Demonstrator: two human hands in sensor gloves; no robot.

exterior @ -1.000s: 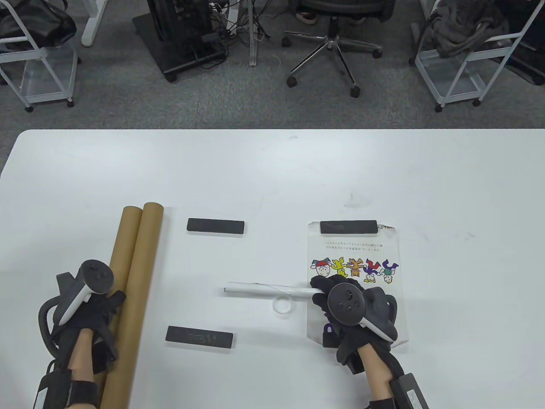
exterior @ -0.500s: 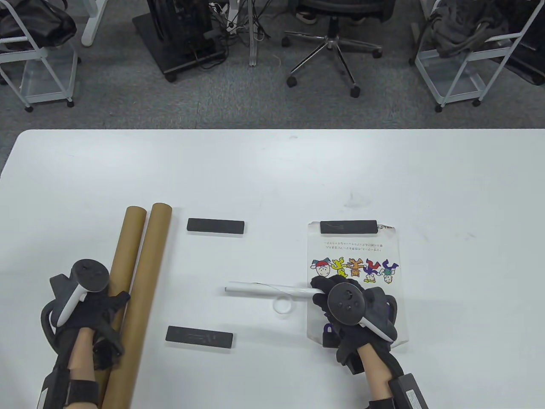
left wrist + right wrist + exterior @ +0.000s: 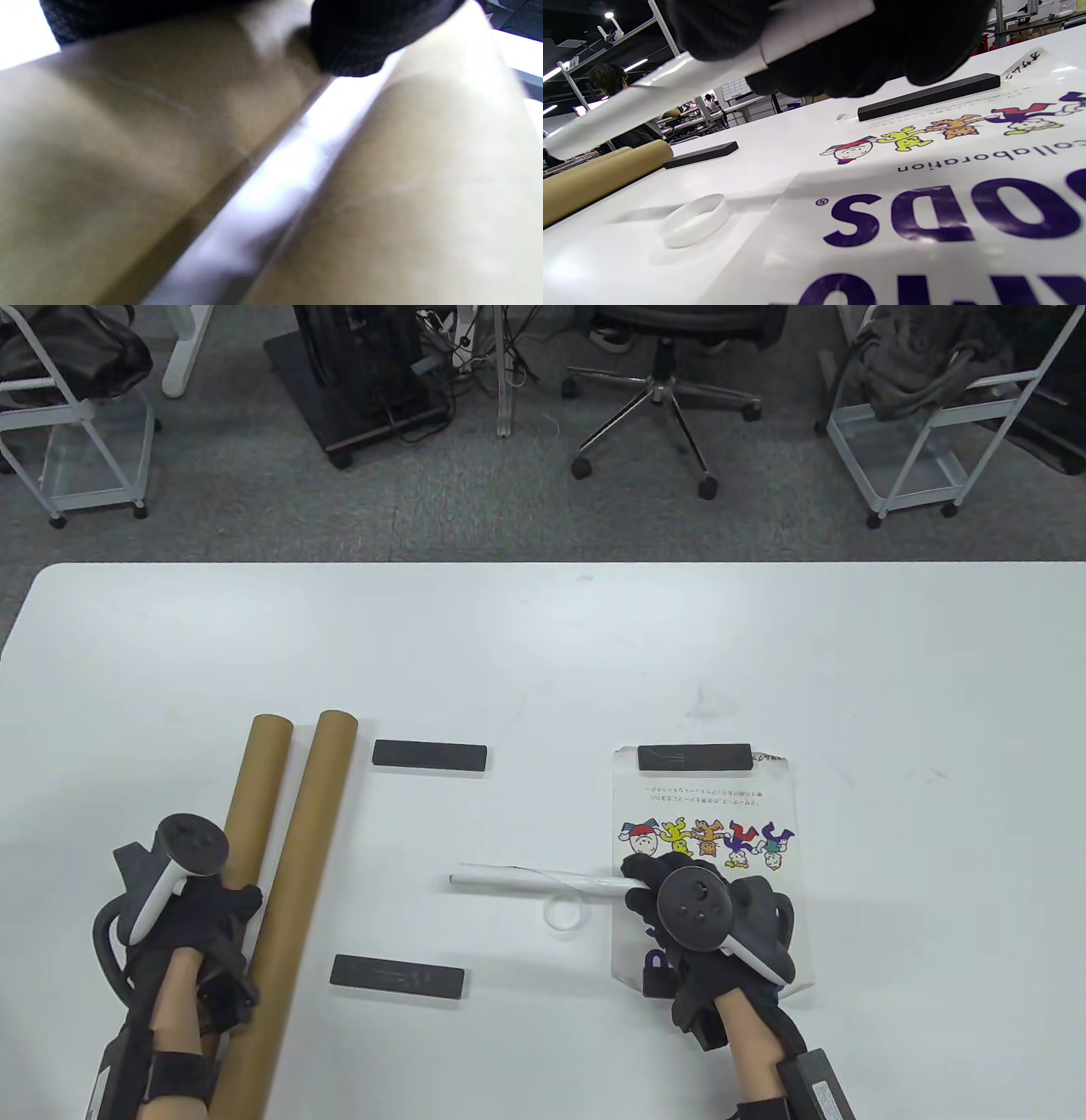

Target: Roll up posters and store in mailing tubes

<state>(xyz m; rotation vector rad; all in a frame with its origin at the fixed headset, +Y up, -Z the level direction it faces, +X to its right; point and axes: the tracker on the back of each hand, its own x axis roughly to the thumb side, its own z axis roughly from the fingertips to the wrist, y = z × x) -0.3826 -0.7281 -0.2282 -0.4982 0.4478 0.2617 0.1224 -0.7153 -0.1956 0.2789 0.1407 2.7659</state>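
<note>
Two brown mailing tubes lie side by side at the left, the left tube [image 3: 254, 780] and the right tube [image 3: 310, 823], with a gap between them at the far end. My left hand [image 3: 212, 912] lies over the left tube. Its fingertips [image 3: 352, 42] curl over that tube's side into the gap. My right hand [image 3: 657, 891] grips one end of a thin rolled white poster [image 3: 534, 881], which also shows in the right wrist view [image 3: 670, 91], held just above the table. A flat printed poster [image 3: 708, 806] lies under that hand.
A white ring [image 3: 562, 914] lies on the table below the roll, and also shows in the right wrist view [image 3: 693, 218]. One black bar [image 3: 694, 757] sits on the flat poster's far edge. Two more bars [image 3: 430, 755] [image 3: 397, 976] lie mid-table. Chairs and carts stand beyond the far edge.
The right tube has swung to the right, away from the left tube, opening a gap. My left hand has shifted slightly on the tubes. My right hand and the roll have barely moved.
</note>
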